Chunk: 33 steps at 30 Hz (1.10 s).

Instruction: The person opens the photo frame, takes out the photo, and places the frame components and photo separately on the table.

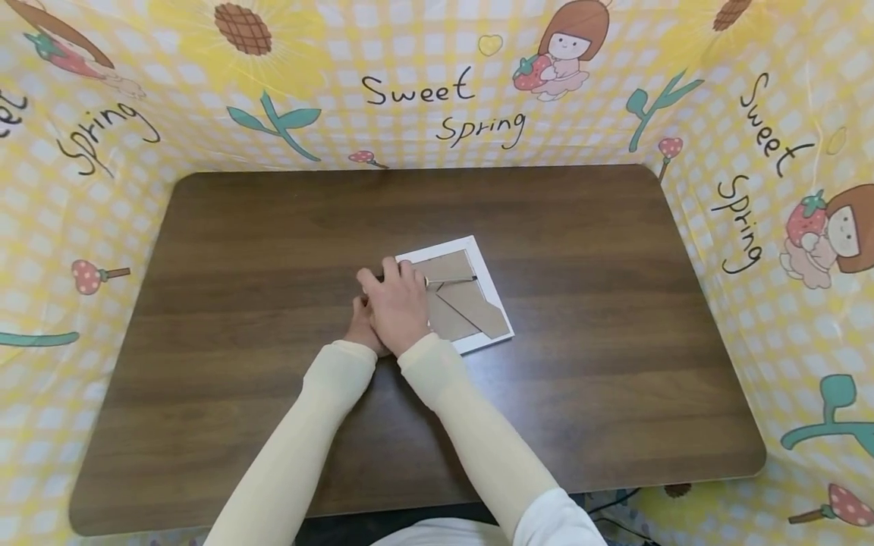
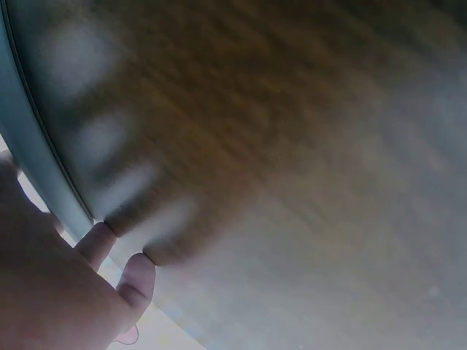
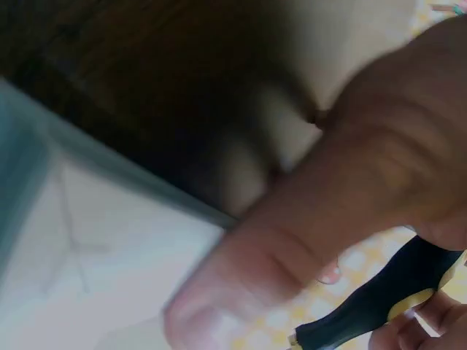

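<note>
A white picture frame [image 1: 495,292] lies back side up on the brown table, showing its tan backing board [image 1: 444,269] and fold-out stand [image 1: 471,307]. My right hand [image 1: 399,303] is over the frame's left side, holding a screwdriver with a black and yellow handle [image 3: 379,302]; its thin shaft [image 1: 451,281] points right across the backing. In the right wrist view, the thumb [image 3: 248,273] stretches along the frame's edge. My left hand [image 1: 362,327] grips the frame's left edge, partly hidden under the right; two fingertips [image 2: 136,281] show beside the edge in the left wrist view.
The brown table [image 1: 580,402] has rounded corners and extends on all sides of the frame. A yellow checked cloth [image 1: 410,45] with printed figures stands around its back and sides. Dark cables [image 1: 617,504] hang below the front edge.
</note>
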Motion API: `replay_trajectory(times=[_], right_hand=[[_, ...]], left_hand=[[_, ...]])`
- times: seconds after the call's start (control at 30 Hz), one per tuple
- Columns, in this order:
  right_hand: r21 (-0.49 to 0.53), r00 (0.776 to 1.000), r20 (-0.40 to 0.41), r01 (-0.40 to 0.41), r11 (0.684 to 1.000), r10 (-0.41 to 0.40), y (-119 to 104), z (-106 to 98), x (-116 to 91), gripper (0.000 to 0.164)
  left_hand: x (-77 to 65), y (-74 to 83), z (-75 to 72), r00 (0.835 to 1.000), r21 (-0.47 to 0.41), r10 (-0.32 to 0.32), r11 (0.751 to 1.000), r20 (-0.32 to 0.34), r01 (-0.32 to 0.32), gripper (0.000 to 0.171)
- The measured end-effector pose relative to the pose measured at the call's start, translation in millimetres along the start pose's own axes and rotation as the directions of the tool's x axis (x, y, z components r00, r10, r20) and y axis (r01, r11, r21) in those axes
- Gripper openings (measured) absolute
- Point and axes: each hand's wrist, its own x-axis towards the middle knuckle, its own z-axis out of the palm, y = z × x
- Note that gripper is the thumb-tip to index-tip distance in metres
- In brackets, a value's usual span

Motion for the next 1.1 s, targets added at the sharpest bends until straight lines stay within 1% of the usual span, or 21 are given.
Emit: replay_trajectory(times=[0.03, 0.07, 0.13, 0.2, 0.27, 0.33, 0.43, 0.57, 0.67, 0.8, 0.87, 1.0, 1.1], right_hand=[[0.024, 1.0, -0.011, 0.001, 1.0, 0.0, 3, -4, 0, 0.023], [0.051, 1.0, -0.028, -0.004, 0.999, 0.005, 5, -8, 0, 0.023], [0.116, 0.997, -0.071, -0.017, 0.993, 0.025, 12, -19, 4, 0.02], [0.182, 0.995, -0.093, -0.022, 0.983, 0.04, 21, -31, 8, 0.022], [0.237, 0.996, -0.079, -0.021, 0.971, 0.041, 31, -42, 11, 0.023], [0.288, 0.998, -0.044, -0.026, 0.957, 0.041, 39, -52, 12, 0.024], [0.374, 0.999, 0.006, -0.051, 0.926, 0.053, 52, -65, 13, 0.025], [0.463, 0.991, 0.047, -0.135, 0.876, 0.128, 67, -79, 15, 0.025], [0.493, 0.982, 0.067, -0.184, 0.85, 0.174, 76, -87, 15, 0.026], [0.543, 0.979, 0.075, -0.201, 0.815, 0.191, 88, -95, 16, 0.028], [0.579, 0.976, 0.075, -0.209, 0.788, 0.204, 94, -100, 15, 0.029], [0.622, 0.963, 0.076, -0.249, 0.743, 0.259, 108, -106, 13, 0.029], [0.63, 0.952, 0.097, -0.284, 0.723, 0.29, 113, -108, 11, 0.03]], left_hand=[[-14.0, 26.5, -23.5, 1.0, 0.011, 0.006, 1.0, 0.017, -0.006, 0.056], [-13.9, 28.8, -22.9, 1.0, 0.013, 0.012, 1.0, 0.016, -0.013, 0.058], [-8.5, 28.6, -18.3, 1.0, 0.022, 0.009, 1.0, 0.027, -0.01, 0.068], [-2.7, 28.7, -14.9, 0.999, 0.032, -0.007, 0.999, 0.052, 0.005, 0.08], [0.3, 28.0, -12.3, 0.998, 0.046, -0.013, 0.999, 0.069, 0.01, 0.091], [1.7, 26.6, -10.1, 0.997, 0.07, -0.012, 0.998, 0.082, 0.007, 0.097], [2.5, 25.3, -8.6, 0.997, 0.114, 0.001, 0.993, 0.082, -0.01, 0.097], [3.3, 27.1, -9.2, 0.998, 0.132, 0.019, 0.991, 0.067, -0.027, 0.094], [3.1, 29.3, -11.4, 0.997, 0.13, 0.019, 0.991, 0.069, -0.028, 0.093], [2.2, 31.4, -14.0, 0.996, 0.132, 0.004, 0.991, 0.085, -0.015, 0.092], [2.1, 32.4, -14.5, 0.996, 0.132, 0.002, 0.991, 0.089, -0.014, 0.093], [1.5, 35.3, -16.0, 0.995, 0.12, -0.002, 0.993, 0.102, -0.01, 0.093], [0.4, 36.9, -17.8, 0.994, 0.109, -0.012, 0.994, 0.106, 0.001, 0.092]])
